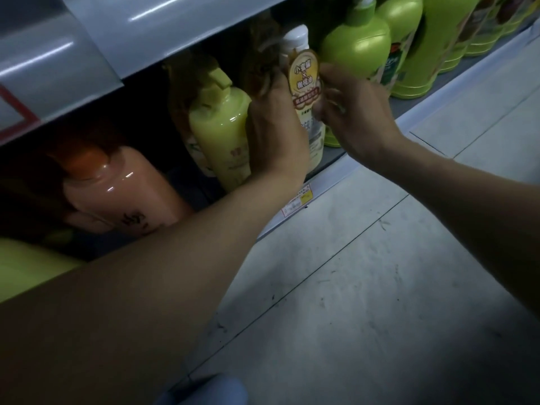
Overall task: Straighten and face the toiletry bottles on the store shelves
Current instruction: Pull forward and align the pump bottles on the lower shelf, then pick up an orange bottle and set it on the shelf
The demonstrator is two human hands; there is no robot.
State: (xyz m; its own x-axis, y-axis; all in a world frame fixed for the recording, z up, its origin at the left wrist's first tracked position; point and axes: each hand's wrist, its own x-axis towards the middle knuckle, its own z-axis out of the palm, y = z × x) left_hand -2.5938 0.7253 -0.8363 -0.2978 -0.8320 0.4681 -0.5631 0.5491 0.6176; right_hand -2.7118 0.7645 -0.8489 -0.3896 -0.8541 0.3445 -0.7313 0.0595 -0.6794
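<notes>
A pale bottle with a white cap (pixel 298 43) stands near the front edge of the low shelf. An orange-and-cream hang tag (pixel 304 80) dangles down its front. My left hand (pixel 274 133) wraps the bottle's left side. My right hand (pixel 350 112) pinches the tag and touches the bottle's right side. Left of it stands a yellow pump bottle (pixel 219 127), then an orange bottle (pixel 117 188) leaning in the dark. Big green pump bottles (pixel 359 48) fill the shelf to the right.
The grey upper shelf front (pixel 117 33) overhangs the bottles. A price label (pixel 295 204) sits on the lower shelf's edge strip. Grey floor tiles (pixel 380 258) spread below. A yellow-green object (pixel 26 267) shows at the far left.
</notes>
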